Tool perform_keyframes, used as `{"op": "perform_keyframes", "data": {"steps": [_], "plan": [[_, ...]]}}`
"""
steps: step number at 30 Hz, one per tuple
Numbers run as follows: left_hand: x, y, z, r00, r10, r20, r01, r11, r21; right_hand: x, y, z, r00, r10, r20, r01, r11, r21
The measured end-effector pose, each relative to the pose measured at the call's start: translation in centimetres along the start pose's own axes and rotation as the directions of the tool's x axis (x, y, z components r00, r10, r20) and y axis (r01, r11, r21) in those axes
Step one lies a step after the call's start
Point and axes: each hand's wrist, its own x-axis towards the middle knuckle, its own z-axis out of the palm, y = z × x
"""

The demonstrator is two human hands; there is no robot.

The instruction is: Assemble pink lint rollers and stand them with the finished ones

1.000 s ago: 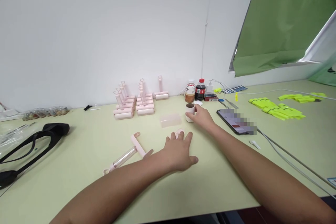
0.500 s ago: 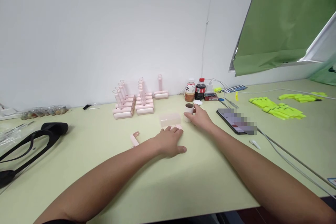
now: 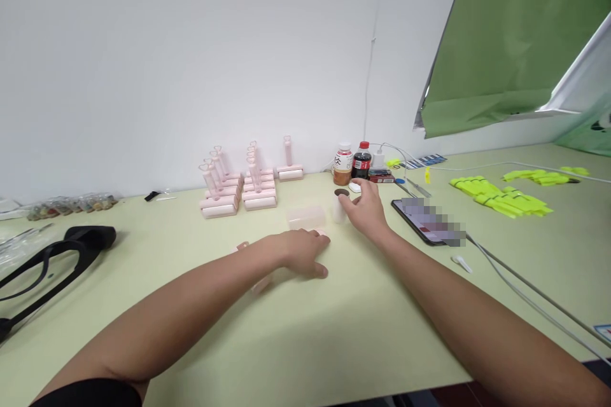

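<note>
My left hand [image 3: 305,252] rests palm down low over the table, thumb spread, with its fingertips at a small pink piece [image 3: 321,233] that they mostly cover. Just behind it lies a clear plastic cylinder cover [image 3: 305,217]. My right hand [image 3: 366,208] is open beside an upright white roll [image 3: 339,211] with a dark hollow top; its thumb is close to the roll, and whether they touch I cannot tell. Under my left forearm a pink handle part [image 3: 261,285] shows only in part.
Several pink lint rollers [image 3: 259,198] stand in rows by the wall. Two drink bottles [image 3: 342,165], a phone [image 3: 424,222], a white earbud [image 3: 462,263], cables and yellow strips [image 3: 501,196] lie right. Black headgear [image 3: 90,248] is at left.
My right hand has loosened from the white roll, its fingers now spread and lifted. My left hand stays by the pink piece, its forearm now covering more of the pink handle part.
</note>
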Motion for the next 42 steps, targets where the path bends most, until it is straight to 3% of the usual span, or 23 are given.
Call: {"op": "perform_keyframes", "data": {"steps": [4, 7, 10, 14, 19, 25, 31, 34, 37, 40, 42], "plan": [[0.2, -0.3, -2.9, 0.994, 0.062, -0.095, -0.052, 0.993, 0.103, -0.3, -0.5, -0.2, 0.985, -0.115, -0.127, 0.126, 0.989, 0.076], [1.9, -1.8, -6.2, 0.963, 0.019, -0.269, 0.03, 0.983, 0.179, -0.7, -1.2, -0.3, 0.967, -0.197, -0.164, 0.217, 0.969, 0.115], [4.9, -5.0, -10.0, 0.87, -0.125, -0.477, 0.223, 0.962, 0.155, -1.3, -2.0, -0.5, 0.955, -0.242, -0.171, 0.268, 0.952, 0.151], [8.9, -10.3, -13.7, 0.762, -0.292, -0.578, 0.406, 0.911, 0.075, -2.2, -2.8, -0.6, 0.945, -0.294, -0.14, 0.317, 0.931, 0.181], [12.3, -14.6, -14.7, 0.692, -0.416, -0.59, 0.504, 0.863, -0.018, -3.3, -3.1, -0.1, 0.938, -0.342, -0.054, 0.345, 0.918, 0.196], [14.1, -15.9, -14.0, 0.638, -0.428, -0.64, 0.488, 0.868, -0.095, -3.8, -2.9, 0.4, 0.947, -0.319, 0.043, 0.303, 0.929, 0.213], [12.8, -15.5, -14.4, 0.604, -0.377, -0.702, 0.413, 0.902, -0.129, -4.0, -3.1, 0.3, 0.956, -0.273, 0.111, 0.245, 0.945, 0.217], [10.8, -14.4, -15.1, 0.536, -0.333, -0.776, 0.374, 0.918, -0.135, -3.7, -2.7, 0.5, 0.962, -0.232, 0.144, 0.195, 0.953, 0.232], [7.6, -12.5, -15.9, 0.451, -0.255, -0.855, 0.285, 0.949, -0.133, -3.3, -2.2, 0.9, 0.976, -0.095, 0.195, 0.031, 0.951, 0.306], [3.4, -9.7, -16.0, 0.303, -0.168, -0.938, -0.017, 0.983, -0.181, -2.9, -2.3, 1.1, 0.948, 0.05, 0.315, -0.192, 0.877, 0.439], [0.4, -7.5, -15.2, 0.253, -0.194, -0.948, -0.236, 0.938, -0.254, -2.8, -2.7, 1.0, 0.919, 0.063, 0.389, -0.277, 0.804, 0.526]]}}
